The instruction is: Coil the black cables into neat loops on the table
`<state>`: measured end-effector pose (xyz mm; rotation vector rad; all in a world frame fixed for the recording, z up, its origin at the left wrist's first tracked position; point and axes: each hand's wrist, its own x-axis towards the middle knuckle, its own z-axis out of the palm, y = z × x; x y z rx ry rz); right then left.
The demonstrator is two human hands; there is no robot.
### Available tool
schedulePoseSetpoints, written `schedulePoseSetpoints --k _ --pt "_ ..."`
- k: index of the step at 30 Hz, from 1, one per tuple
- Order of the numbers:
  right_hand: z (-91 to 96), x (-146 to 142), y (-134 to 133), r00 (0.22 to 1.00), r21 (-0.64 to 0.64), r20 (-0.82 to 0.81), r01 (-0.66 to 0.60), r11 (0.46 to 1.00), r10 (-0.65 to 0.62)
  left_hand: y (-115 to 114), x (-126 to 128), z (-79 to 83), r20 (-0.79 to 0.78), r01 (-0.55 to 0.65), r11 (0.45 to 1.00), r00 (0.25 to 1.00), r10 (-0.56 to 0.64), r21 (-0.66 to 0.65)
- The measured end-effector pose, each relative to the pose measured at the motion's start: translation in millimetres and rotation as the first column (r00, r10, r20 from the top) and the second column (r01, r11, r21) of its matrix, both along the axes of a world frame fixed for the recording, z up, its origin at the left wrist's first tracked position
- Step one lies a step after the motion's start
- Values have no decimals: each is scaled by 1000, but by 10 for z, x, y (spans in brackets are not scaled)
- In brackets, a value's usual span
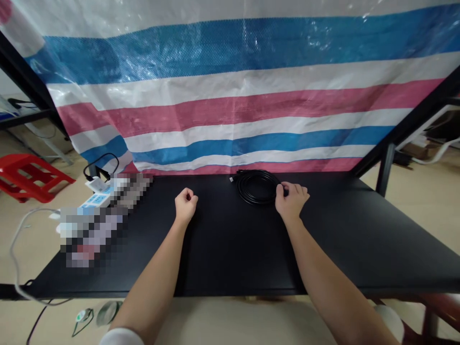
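OK, coiled glossy black cable (257, 200) sits near far edge of flat black tabletop (226, 244), R hand (292, 199) curled at its right rim (grip: can't tell), L hand (186, 206) loosely clenched, apart; step = prob. taking hold of coil, next move needs loops kept together.

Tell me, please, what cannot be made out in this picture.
All in the head view:
Whether the left hand holds anything; its curled pose hides the palm.
Part of the coiled black cable, covered by the right hand.
What the pixelated patch on the black table conceals.
The left end of the red stool, cut off by the edge.
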<state>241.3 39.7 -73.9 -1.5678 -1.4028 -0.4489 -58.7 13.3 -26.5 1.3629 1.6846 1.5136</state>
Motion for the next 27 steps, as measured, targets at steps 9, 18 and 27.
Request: schedulePoseSetpoints --k 9,18,27 --pt "-144 25 159 993 45 -120 -8 999 14 31 13 -23 -14 6 1000 1000 -6 1" --pt "-21 109 124 987 -159 -155 -62 985 37 48 32 -6 -63 -30 999 998 29 -20" --pt "24 16 79 947 -17 -288 -153 988 141 64 38 -85 -308 71 995 950 -44 76"
